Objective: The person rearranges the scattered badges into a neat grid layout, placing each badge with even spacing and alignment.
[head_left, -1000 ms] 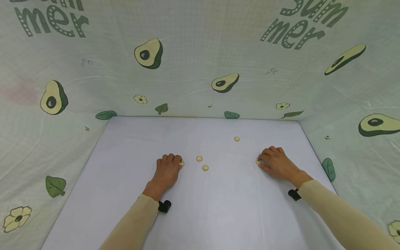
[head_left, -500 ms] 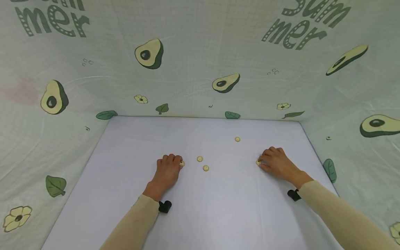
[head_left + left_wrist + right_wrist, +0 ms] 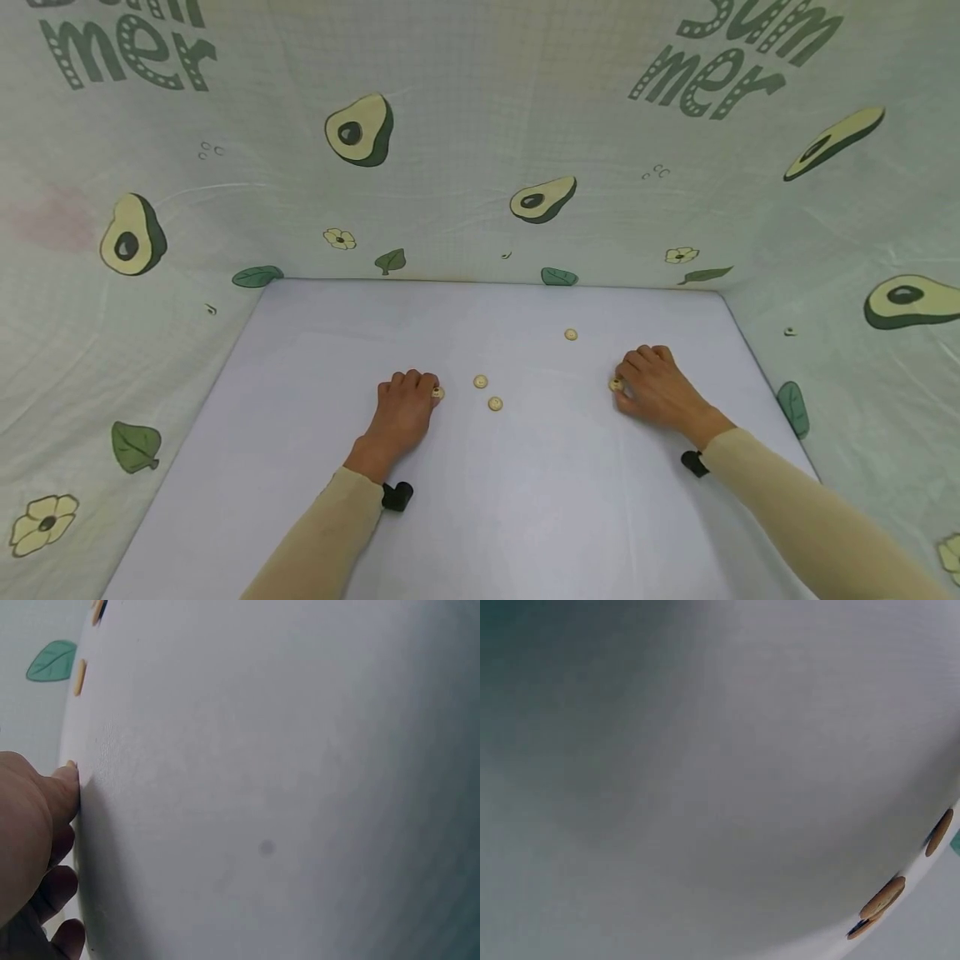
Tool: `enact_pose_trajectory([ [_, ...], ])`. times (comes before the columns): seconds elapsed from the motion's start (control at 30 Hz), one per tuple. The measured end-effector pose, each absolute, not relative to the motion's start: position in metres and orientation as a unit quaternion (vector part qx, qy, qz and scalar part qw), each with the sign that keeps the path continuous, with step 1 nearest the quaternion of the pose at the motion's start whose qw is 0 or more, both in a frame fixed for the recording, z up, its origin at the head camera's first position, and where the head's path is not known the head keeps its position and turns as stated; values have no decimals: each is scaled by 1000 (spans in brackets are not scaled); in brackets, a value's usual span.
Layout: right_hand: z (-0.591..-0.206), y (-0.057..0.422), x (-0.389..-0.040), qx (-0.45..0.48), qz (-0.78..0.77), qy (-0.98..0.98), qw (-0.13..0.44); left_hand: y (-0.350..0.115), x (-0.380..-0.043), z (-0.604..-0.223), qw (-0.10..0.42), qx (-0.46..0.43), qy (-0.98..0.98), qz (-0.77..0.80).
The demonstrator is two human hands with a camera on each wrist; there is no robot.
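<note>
My left hand [image 3: 405, 408] rests on the white tabletop [image 3: 555, 500], left of centre. Between its thumb and forefinger it pinches a round, pale yellow button [image 3: 438, 392], mostly covered by the fingers in the left wrist view. On the right side, my right hand [image 3: 651, 385] has another button [image 3: 616, 385] between thumb and forefinger, low over the table or touching it. Two loose buttons lie close together near the middle, one [image 3: 481, 382] slightly farther back than the other [image 3: 495, 404]. Farther back lies one more button [image 3: 571, 334]. The right wrist view shows no hand.
A white cloth [image 3: 450, 208] printed with avocados, leaves and lettering hangs behind the table and along both sides. Black wrist cameras sit at the left sleeve [image 3: 397, 497] and the right sleeve [image 3: 694, 463].
My right hand has shifted slightly left and away from me, its button moving with it. The left hand and the loose buttons stay in place.
</note>
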State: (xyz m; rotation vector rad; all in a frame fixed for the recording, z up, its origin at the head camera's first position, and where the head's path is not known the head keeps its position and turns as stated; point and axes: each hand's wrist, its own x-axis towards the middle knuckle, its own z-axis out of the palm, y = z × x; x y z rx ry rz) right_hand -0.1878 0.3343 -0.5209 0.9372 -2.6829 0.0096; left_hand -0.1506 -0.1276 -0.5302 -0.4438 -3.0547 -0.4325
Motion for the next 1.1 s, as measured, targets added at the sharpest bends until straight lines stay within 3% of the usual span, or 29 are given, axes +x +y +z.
enact_pose_trajectory([
  [0.67,-510,308,-223,332,4,-929,163,-129,-151,-533,25,-151,-979,-132],
  [1.1,-500,287,-257,315,-21,-941,119,-130,-150,-531,36,-156,-979,-125],
])
